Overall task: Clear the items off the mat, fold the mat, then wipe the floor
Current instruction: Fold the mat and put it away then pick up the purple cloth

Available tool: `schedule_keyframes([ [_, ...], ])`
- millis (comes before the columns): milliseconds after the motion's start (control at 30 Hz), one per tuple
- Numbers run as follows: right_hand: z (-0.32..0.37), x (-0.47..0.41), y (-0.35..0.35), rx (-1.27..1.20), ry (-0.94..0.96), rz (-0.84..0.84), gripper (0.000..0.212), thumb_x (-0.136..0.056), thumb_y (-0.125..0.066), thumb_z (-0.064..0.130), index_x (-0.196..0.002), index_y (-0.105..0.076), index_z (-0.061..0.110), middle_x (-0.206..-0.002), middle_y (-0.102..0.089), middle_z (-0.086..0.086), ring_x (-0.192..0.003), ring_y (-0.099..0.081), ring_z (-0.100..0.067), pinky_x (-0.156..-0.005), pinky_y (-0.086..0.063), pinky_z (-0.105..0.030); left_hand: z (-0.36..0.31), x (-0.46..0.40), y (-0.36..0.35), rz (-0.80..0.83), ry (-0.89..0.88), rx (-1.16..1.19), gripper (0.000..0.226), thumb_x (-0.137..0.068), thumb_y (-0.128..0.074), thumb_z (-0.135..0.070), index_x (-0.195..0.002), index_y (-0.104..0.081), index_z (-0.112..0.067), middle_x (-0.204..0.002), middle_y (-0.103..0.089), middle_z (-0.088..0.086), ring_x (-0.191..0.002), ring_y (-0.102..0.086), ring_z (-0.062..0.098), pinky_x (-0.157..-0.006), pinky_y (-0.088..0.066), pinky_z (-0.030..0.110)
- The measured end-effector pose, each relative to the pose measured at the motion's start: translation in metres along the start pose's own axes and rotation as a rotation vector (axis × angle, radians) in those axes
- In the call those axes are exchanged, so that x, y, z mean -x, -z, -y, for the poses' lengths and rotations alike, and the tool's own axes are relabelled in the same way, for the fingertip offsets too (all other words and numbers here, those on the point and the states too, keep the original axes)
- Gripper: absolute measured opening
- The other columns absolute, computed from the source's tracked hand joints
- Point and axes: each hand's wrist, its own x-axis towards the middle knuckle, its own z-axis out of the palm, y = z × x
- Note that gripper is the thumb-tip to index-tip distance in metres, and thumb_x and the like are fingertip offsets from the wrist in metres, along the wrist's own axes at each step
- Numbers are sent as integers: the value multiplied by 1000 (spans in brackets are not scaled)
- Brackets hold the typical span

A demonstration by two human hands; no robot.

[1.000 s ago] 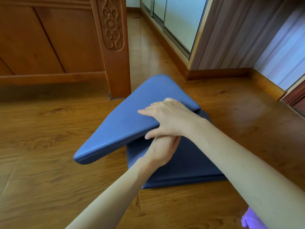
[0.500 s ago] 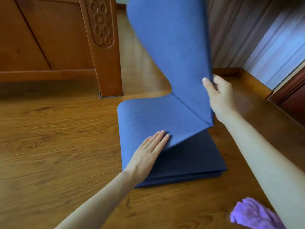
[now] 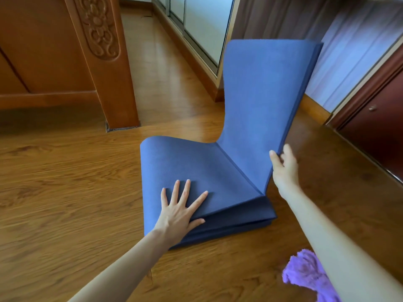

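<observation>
A blue mat (image 3: 196, 166) lies partly folded in stacked layers on the wooden floor (image 3: 65, 192). Its top section stands upright on the right, bent along a crease. My left hand (image 3: 181, 208) presses flat with spread fingers on the near left part of the lying section. My right hand (image 3: 283, 168) grips the lower right edge of the upright section, thumb in front and fingers behind. A fluffy purple cloth (image 3: 305, 273) lies on the floor at the lower right, partly hidden by my right forearm.
A carved wooden bed post (image 3: 102, 62) and bed frame stand at the left rear. Sliding glass doors (image 3: 196, 25) and curtains (image 3: 283, 18) run along the back. A dark wooden cabinet (image 3: 375, 118) is at the right.
The top section, first held down folded, was lifted upright. Since half a second ago it has dropped lower and leans right. My left hand has slid further onto the lying section with fingers spread.
</observation>
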Motion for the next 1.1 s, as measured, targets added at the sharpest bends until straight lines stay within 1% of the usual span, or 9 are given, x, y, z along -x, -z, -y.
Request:
schedule_keyframes([
  [167,-1,5,3,57,35,29,36,-96,-48,11,-130,-44,-3,-105,-51,-7,-104,-50,-20,-80,-32,-17,-10,-15,-11,104,1,79,70,-86,-18,-63,-149,-6,-33,-135,-50,20,-121,-49,44,-86,-41,67],
  [267,-3,7,5,117,85,49,2,-95,-50,9,-96,-49,10,-79,-49,12,-72,-48,-2,-61,-30,-16,-13,-21,-22,203,0,69,74,-83,-21,-62,-149,-5,-33,-130,-56,18,-118,-53,43,-85,-42,67],
  [300,-7,6,5,125,101,41,17,-95,-51,9,-83,-43,18,-69,-42,16,-61,-46,2,-54,-29,-16,-16,-22,-25,211,-7,49,73,-84,-20,-62,-149,-8,-32,-129,-56,18,-118,-52,43,-85,-42,68],
  [467,-9,6,9,119,127,37,23,-95,-51,7,-83,-38,23,-72,-43,19,-65,-50,17,-58,-34,2,-26,-24,-39,284,-101,-146,64,-95,-12,-58,-144,21,-33,-156,12,16,-143,12,35,-110,8,59],
  [600,-12,9,10,76,155,20,23,-94,-51,5,-81,-41,22,-73,-44,19,-67,-49,23,-59,-33,3,-27,-23,-45,293,-143,-179,62,-96,-10,-54,-138,28,-29,-155,15,18,-143,13,32,-114,8,49],
  [767,-23,19,10,139,244,-129,36,-93,-53,8,-71,-35,30,-56,-36,12,-47,-30,-10,-48,-29,-16,-16,-20,-41,175,-179,3,59,-97,-5,-51,-142,-35,-26,-138,-49,17,-129,-45,28,-106,-37,40],
  [833,-29,21,14,175,247,-168,25,-93,-53,10,-75,-37,17,-55,-35,11,-48,-30,-9,-49,-28,-18,-10,-15,-32,7,-229,167,51,-101,-15,-44,-137,-46,-24,-135,-54,9,-125,-51,23,-107,-33,33],
  [967,-38,25,25,223,276,-168,18,-93,-52,10,-79,-41,11,-61,-47,0,-51,-41,-19,-50,-33,-21,19,-11,-21,-333,227,412,53,-90,-29,-25,-138,-44,-11,-145,-40,15,-135,-36,34,-109,-25,43],
  [1100,-37,27,32,224,216,-217,26,-93,-52,8,-73,-36,7,-55,-35,8,-49,-32,-9,-49,-32,-13,44,-9,-40,-152,577,600,75,-87,-16,-59,-150,-9,-19,-157,-4,14,-145,3,27,-116,-4,45],
])
